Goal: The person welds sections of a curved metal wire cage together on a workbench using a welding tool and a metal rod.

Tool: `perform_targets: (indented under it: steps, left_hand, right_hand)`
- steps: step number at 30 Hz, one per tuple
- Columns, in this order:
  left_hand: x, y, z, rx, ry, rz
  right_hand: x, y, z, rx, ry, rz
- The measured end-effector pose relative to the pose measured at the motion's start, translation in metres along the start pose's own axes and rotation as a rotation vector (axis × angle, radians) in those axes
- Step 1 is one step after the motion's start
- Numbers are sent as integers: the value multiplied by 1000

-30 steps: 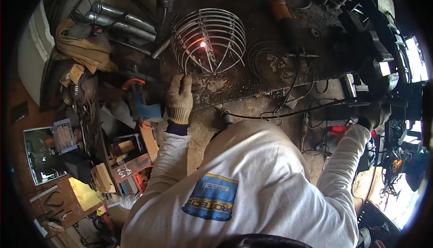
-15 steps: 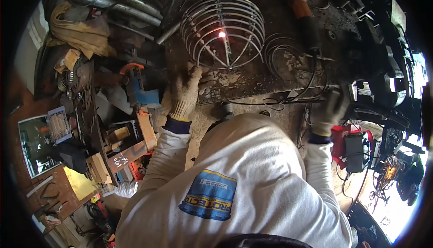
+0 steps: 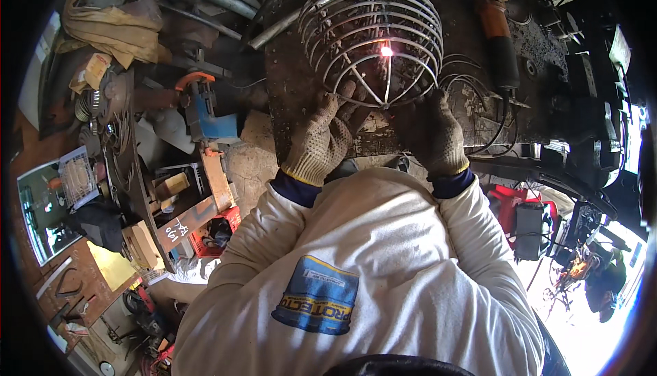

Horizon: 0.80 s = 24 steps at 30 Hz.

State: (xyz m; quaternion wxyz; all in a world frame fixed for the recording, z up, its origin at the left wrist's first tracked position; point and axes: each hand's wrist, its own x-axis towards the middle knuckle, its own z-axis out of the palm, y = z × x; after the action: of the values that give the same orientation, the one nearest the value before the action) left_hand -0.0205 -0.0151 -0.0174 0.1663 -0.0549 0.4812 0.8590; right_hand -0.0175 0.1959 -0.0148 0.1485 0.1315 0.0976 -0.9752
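**Metal wire cage [image 3: 388, 68], largely formed, one spot [image 3: 387, 49] glowing**

Well to your left stands a blue-and-orange tool [image 3: 212, 123]. Your gloved left hand [image 3: 320, 138] is at the cage's near left edge, thumb and forefinger slightly parted there; whether they pinch the wire, I cannot tell. Ahead, between your hands, the cage rests on the dark bench [image 3: 286, 75]. Its rings already sit along crossing ribs, so the main shape looks done; the glowing joint seems hot, and what other joints remain doesn't show. Your gloved right hand [image 3: 445, 136] reaches the near right edge, its fingers too shadowed to judge. Farther right lies an orange-and-black grinder [image 3: 498, 37].
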Motion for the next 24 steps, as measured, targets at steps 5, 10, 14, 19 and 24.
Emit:
perform_targets:
  steps: [5, 10, 14, 19, 24]
  left_hand:
    - [4, -1, 6, -554, 109, -144]
    - [2, 5, 2, -471, 94, -254]
    - [2, 10, 14, -386, 154, -224]
    - [2, 9, 16, -328, 184, -219]
    - [7, 11, 8, -517, 86, -182]
  right_hand:
    - [-1, 2, -5, 56, -103, -16]
    - [3, 3, -3, 103, -129, -26]
    - [4, 2, -2, 142, -101, -17]
    - [-4, -4, 9, 884, 63, 140]
    - [5, 6, 2, 36, -67, -55]
